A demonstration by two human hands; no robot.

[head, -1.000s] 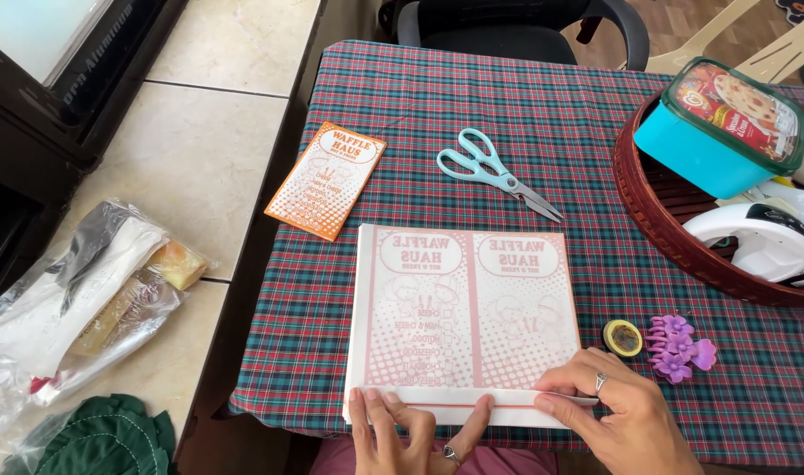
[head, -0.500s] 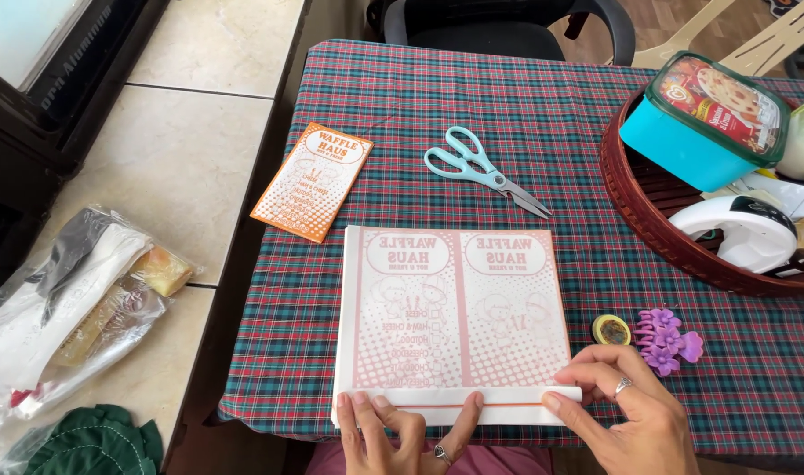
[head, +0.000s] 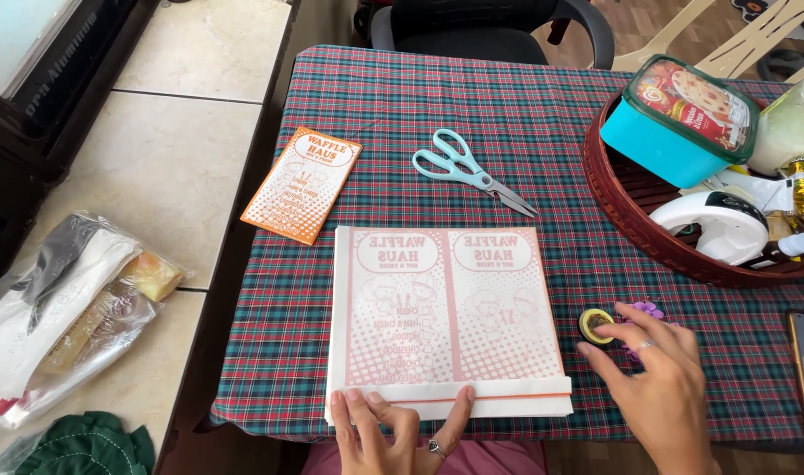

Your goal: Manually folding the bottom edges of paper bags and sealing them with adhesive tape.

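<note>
The left hand (head: 393,431) presses flat, fingers spread, on the folded bottom strip of the printed paper sheets (head: 446,317) at the near edge of the tabletop (head: 525,114), so the fold stays down. The right hand (head: 661,387), fingers loosely apart, reaches toward the small yellow tape roll (head: 596,325) just beside the sheets.

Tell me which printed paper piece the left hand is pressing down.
The large white-and-pink sheet stack, under the left hand; the small orange packet lies apart, untouched.
</note>
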